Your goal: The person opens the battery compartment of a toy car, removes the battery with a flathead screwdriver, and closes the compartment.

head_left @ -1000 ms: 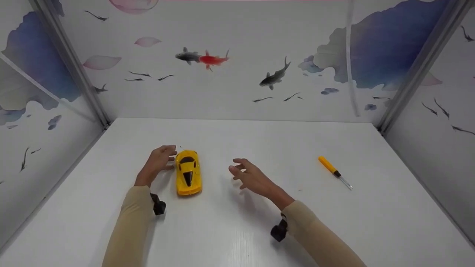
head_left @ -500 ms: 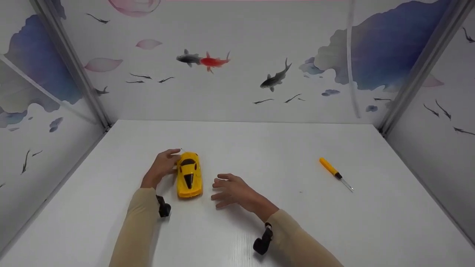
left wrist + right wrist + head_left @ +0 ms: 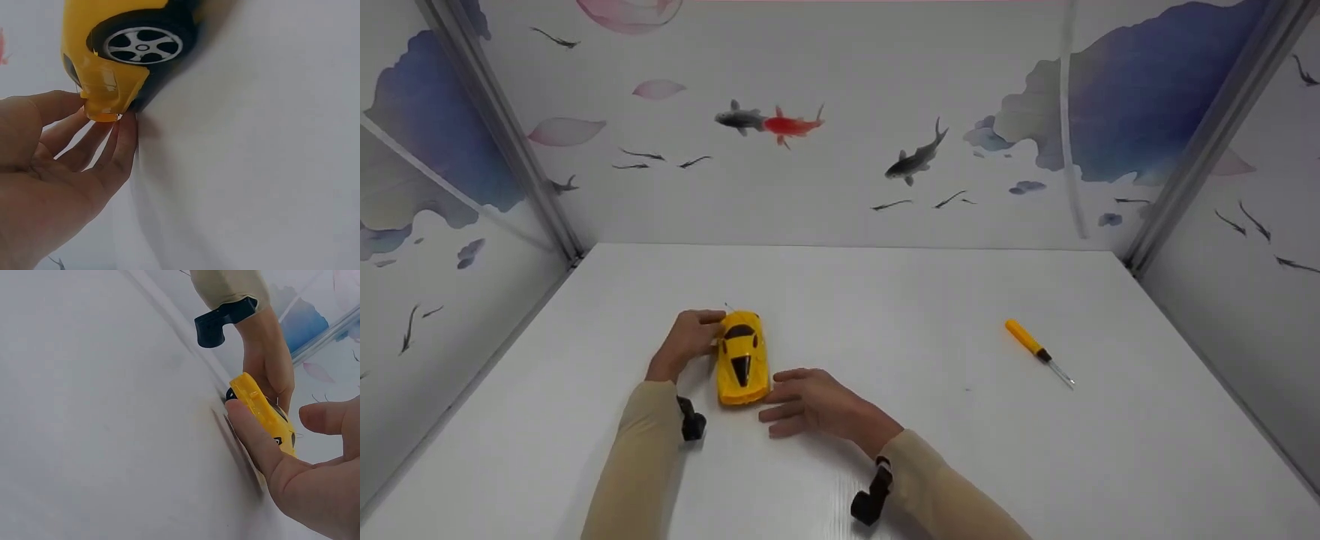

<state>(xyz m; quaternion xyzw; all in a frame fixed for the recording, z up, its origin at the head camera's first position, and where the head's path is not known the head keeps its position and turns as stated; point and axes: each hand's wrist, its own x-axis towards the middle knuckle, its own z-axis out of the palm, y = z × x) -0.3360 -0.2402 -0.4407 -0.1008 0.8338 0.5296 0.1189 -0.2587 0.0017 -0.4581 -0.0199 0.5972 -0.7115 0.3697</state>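
Head view: toy car (image 3: 743, 358) pinched on one side only

Car's on the table (image 3: 885, 300), nearer the left edge than the right, long axis running roughly toward the far edge. My left hand (image 3: 687, 341) has thumb and fingers closed round its far left corner. Right hand (image 3: 823, 405) is at the near right corner: fingers extended, thumb well apart, nothing gripped. Can't tell if those fingertips actually touch.

My read: step in hand is getting hold of the car. Next move calls for closing the right thumb and fingers on the near end, left pinch kept steady so it doesn't twist.

Screwdriver (image 3: 1037, 348) lies toward the right edge, handle to the far side, untouched. No container in any view.
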